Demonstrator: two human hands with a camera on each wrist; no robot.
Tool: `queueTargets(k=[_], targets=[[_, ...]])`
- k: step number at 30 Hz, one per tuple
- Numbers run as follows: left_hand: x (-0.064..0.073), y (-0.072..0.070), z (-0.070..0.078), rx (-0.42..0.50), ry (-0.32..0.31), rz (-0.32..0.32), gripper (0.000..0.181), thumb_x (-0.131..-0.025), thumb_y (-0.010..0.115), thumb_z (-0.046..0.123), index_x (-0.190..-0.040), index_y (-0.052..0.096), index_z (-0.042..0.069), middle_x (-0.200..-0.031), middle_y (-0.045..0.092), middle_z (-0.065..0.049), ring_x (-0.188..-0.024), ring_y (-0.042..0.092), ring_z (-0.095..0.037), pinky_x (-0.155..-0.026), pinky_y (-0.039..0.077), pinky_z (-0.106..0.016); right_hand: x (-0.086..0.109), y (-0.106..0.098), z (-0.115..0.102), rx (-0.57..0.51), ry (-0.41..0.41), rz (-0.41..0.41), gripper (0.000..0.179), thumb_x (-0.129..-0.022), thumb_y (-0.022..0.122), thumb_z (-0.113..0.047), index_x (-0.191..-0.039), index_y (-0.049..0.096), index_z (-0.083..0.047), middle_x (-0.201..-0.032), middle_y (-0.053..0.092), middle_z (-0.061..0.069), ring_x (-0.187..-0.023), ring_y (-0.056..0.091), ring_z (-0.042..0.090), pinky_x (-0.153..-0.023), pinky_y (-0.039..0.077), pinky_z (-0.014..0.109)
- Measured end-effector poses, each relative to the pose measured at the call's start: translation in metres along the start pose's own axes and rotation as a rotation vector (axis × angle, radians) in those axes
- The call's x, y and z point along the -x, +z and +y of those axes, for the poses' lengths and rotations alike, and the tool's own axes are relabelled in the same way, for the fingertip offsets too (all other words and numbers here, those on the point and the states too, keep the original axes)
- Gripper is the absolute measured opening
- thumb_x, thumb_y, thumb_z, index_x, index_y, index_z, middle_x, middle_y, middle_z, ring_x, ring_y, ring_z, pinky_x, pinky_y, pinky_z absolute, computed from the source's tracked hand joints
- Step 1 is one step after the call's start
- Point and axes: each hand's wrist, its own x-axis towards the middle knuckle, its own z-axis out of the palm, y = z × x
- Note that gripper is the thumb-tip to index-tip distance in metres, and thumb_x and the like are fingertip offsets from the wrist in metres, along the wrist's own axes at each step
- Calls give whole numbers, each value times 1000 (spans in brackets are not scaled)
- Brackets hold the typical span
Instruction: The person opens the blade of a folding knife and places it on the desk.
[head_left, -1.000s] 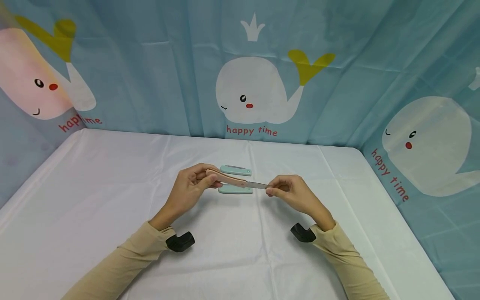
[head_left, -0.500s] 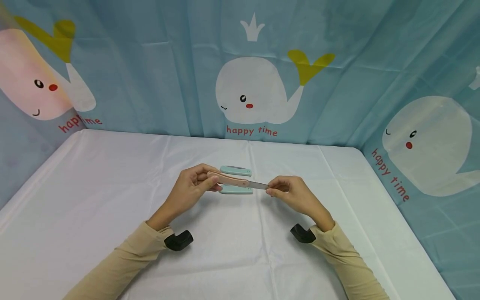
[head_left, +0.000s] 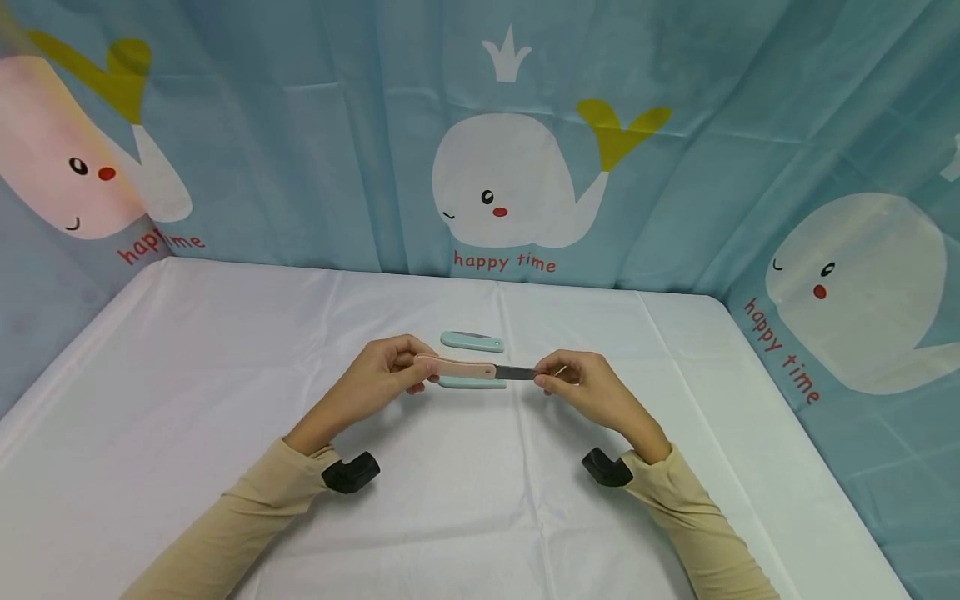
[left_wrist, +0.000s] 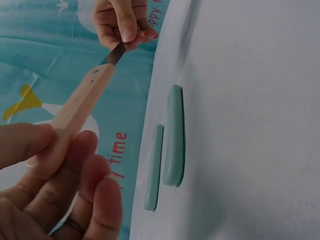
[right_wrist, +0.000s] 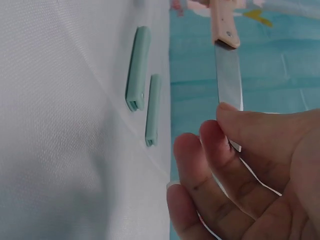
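Bridging both hands (head_left: 378, 375) (head_left: 590, 386) is a pink folding knife (head_left: 467, 368)

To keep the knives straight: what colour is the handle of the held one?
Pale peach-pink; the handle shows best in the left wrist view.

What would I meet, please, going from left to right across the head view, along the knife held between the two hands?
Left hand → pink folding-knife handle → metal blade → right hand.
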Motion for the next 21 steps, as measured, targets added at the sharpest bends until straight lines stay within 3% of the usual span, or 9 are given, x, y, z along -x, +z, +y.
queueTargets(k=[6,12,17,21], targets=[[0,-3,-1,-161,-28,-86,20,-96,66,25,-104,69,7,-92,71,-16,-76,58,-21,-66,45,-25,0,-1,3,5,18,-72,11,-94,69,-20,-100,70,-11,-91,73,10,-80,67,25,-74,48,27],[1,-4,-3,-213,-70,-170,20,-93,69,27,-102,73,9,-90,69,-6,-77,53,-15,-67,41,-24,1,-2,7,59,33,-194,7,-93,70,-18,-95,72,-12,-86,71,4,-73,63,16,-70,45,23],[2,-5,-6,-237,-121,-249,14,-90,72,24,-98,75,11,-80,64,1,-70,50,-14,-60,39,-23,2,-3,9,39,7,-308,8,-92,70,-14,-95,73,-6,-86,72,6,-75,58,9,-70,47,21],[2,-5,-8,-261,-115,-310,10,-89,73,20,-95,75,12,-73,58,2,-65,46,-12,-57,36,-21,3,-2,7,8,11,-372,9,-90,73,-13,-93,73,-4,-83,71,8,-74,58,10,-69,46,21]])
